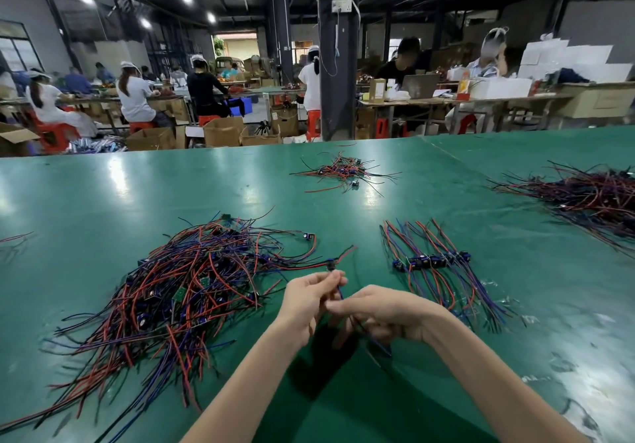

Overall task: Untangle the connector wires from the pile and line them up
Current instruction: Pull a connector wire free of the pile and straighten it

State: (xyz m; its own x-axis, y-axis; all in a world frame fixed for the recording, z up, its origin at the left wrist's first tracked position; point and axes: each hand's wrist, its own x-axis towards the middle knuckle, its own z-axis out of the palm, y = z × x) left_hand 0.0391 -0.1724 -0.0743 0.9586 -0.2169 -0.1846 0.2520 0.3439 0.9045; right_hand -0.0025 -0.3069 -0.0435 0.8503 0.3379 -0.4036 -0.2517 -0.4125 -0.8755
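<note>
- Pinching one connector wire (379, 346), left grip (309, 300) held its plug end.
- Right grip (385, 312) curled round its leads.
- Pile (192, 288) sat left, lined-up row (433, 261) right, on worktop (103, 202).

Held wire (340, 292) mostly hidden by fingers (347, 306).

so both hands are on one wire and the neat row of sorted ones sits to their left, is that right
Not quite. The left hand and right hand do both hold one wire, but the neat row lies to their right on the green table; the tangled pile is what sits to their left. The head view shows it.
</note>
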